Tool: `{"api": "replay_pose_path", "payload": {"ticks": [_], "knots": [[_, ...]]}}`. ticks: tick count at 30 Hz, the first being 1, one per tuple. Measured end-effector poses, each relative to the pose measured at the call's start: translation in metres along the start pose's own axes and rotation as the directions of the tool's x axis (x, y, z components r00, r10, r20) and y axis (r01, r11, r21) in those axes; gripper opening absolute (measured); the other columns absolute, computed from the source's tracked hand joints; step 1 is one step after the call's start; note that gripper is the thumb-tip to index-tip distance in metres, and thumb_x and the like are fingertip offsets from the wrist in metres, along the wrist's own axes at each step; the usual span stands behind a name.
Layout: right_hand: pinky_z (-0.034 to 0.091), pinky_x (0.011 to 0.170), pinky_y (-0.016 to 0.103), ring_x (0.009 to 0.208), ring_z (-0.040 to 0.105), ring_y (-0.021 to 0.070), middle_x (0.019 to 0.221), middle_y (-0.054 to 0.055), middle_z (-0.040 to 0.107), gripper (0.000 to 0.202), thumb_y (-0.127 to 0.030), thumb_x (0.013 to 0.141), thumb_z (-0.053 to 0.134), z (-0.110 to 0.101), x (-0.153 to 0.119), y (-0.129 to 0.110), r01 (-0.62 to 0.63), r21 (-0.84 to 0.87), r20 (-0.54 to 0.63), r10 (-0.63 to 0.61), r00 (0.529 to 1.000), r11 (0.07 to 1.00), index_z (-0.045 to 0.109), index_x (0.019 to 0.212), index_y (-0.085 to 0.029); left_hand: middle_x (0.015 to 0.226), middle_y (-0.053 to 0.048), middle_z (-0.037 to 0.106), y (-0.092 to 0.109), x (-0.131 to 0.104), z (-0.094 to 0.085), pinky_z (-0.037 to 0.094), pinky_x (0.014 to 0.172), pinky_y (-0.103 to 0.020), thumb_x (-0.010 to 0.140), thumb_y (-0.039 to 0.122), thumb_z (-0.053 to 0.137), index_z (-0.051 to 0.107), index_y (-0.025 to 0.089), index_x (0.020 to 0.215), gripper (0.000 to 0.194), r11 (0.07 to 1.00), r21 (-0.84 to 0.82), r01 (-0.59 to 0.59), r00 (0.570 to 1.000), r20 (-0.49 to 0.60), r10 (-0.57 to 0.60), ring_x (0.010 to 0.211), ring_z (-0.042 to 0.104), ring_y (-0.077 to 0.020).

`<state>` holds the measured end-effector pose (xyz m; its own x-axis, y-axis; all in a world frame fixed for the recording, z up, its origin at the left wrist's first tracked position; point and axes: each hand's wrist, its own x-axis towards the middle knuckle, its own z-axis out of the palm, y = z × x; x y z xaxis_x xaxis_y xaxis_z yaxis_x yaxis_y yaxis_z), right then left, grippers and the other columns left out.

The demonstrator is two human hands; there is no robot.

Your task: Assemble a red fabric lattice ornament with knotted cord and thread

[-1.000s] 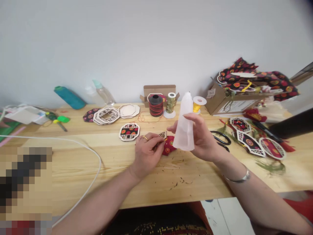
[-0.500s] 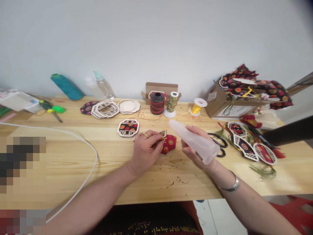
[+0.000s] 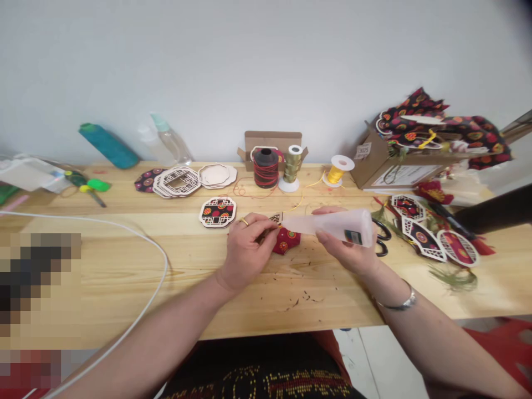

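Note:
My left hand [image 3: 249, 249] is closed in a pinch around a small wooden lattice piece [image 3: 276, 218], whose corner shows past the fingertips; the rest of it is hidden. Just below and beyond those fingers is a red patterned fabric piece [image 3: 287, 243]. My right hand [image 3: 351, 252] grips a translucent white squeeze bottle [image 3: 328, 224], tilted nearly level, its narrow tip pointing left at the lattice piece. Whether the tip touches it I cannot tell. A finished-looking fabric and lattice plaque [image 3: 218, 213] lies to the upper left of my left hand.
Black-handled scissors [image 3: 381, 238] lie right of my right hand. Behind stand a red-black cord spool [image 3: 266, 169], a gold thread spool [image 3: 293, 166] and a yellow cord spool [image 3: 339, 169]. Lattice frames [image 3: 178, 182] lie back left, a cardboard box [image 3: 374, 166] back right. A white cable [image 3: 164, 266] crosses the left.
The bottle has swung from tip-up to nearly level, and its tip has come down and left to the piece at my left fingers. My left hand stays almost in place.

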<state>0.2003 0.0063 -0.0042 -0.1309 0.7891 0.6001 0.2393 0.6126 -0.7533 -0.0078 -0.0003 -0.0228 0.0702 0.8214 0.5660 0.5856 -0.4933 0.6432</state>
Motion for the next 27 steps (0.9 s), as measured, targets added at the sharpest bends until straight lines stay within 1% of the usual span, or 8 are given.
{"api": "replay_pose_path", "payload": {"ticks": [6, 11, 14, 18, 20, 27], "knots": [[0.060, 0.076, 0.033, 0.082, 0.072, 0.0205, 0.092, 0.007, 0.076, 0.022, -0.023, 0.075, 0.073, 0.0000, -0.0002, 0.0004, -0.020, 0.019, -0.003, 0.020, 1.000, 1.000, 0.068, 0.096, -0.019, 0.081, -0.003, 0.070, 0.0001, 0.0008, 0.0006, 0.049, 0.071, -0.031, 0.082, 0.015, 0.065, 0.072, 0.018, 0.083, 0.008, 1.000, 0.018, -0.003, 1.000, 0.008, 0.003, 0.075, 0.065, -0.0146], [0.060, 0.078, 0.035, 0.084, 0.072, 0.0217, 0.094, 0.009, 0.075, 0.022, -0.026, 0.075, 0.073, 0.0008, 0.0000, 0.0006, -0.059, 0.019, 0.001, 0.059, 0.998, 0.998, 0.068, 0.095, -0.018, 0.082, -0.003, 0.070, 0.0001, 0.0009, 0.0008, 0.049, 0.070, -0.031, 0.082, 0.017, 0.064, 0.072, 0.018, 0.082, 0.008, 1.000, 0.014, 0.004, 1.000, 0.007, -0.004, 0.076, 0.065, -0.0149], [0.060, 0.077, 0.035, 0.083, 0.072, 0.0213, 0.093, 0.008, 0.075, 0.023, -0.028, 0.075, 0.073, 0.0012, -0.0003, 0.0016, -0.050, 0.008, 0.006, 0.050, 0.999, 0.999, 0.068, 0.096, -0.018, 0.082, -0.003, 0.071, 0.0013, 0.0005, 0.0003, 0.049, 0.071, -0.031, 0.082, 0.017, 0.064, 0.072, 0.019, 0.082, 0.009, 1.000, 0.022, 0.018, 1.000, 0.014, -0.018, 0.077, 0.066, -0.0152], [0.060, 0.072, 0.032, 0.078, 0.071, 0.0198, 0.089, 0.006, 0.075, 0.023, -0.024, 0.075, 0.074, 0.0014, 0.0000, 0.0023, -0.017, 0.012, 0.025, 0.016, 1.000, 1.000, 0.068, 0.096, -0.019, 0.083, -0.003, 0.071, 0.0031, 0.0006, -0.0001, 0.050, 0.072, -0.032, 0.082, 0.017, 0.063, 0.072, 0.020, 0.082, 0.009, 0.999, 0.017, 0.034, 0.999, 0.021, -0.035, 0.077, 0.066, -0.0155], [0.059, 0.070, 0.031, 0.077, 0.071, 0.0197, 0.088, 0.006, 0.075, 0.023, -0.024, 0.074, 0.074, 0.0017, 0.0004, 0.0025, -0.019, 0.003, 0.033, 0.019, 0.999, 1.000, 0.069, 0.096, -0.019, 0.082, -0.003, 0.071, 0.0033, 0.0007, 0.0000, 0.050, 0.072, -0.032, 0.082, 0.017, 0.063, 0.072, 0.020, 0.082, 0.009, 0.999, 0.020, 0.033, 0.999, 0.024, -0.034, 0.077, 0.066, -0.0156], [0.060, 0.076, 0.035, 0.081, 0.071, 0.0214, 0.093, 0.007, 0.075, 0.022, -0.027, 0.075, 0.072, 0.0014, 0.0003, 0.0024, -0.060, -0.024, -0.011, 0.060, 0.998, 0.998, 0.068, 0.095, -0.019, 0.082, -0.002, 0.071, 0.0010, 0.0004, 0.0005, 0.048, 0.070, -0.031, 0.080, 0.017, 0.067, 0.072, 0.019, 0.082, 0.006, 0.999, 0.043, 0.011, 1.000, 0.008, -0.011, 0.074, 0.065, -0.0147]]}}
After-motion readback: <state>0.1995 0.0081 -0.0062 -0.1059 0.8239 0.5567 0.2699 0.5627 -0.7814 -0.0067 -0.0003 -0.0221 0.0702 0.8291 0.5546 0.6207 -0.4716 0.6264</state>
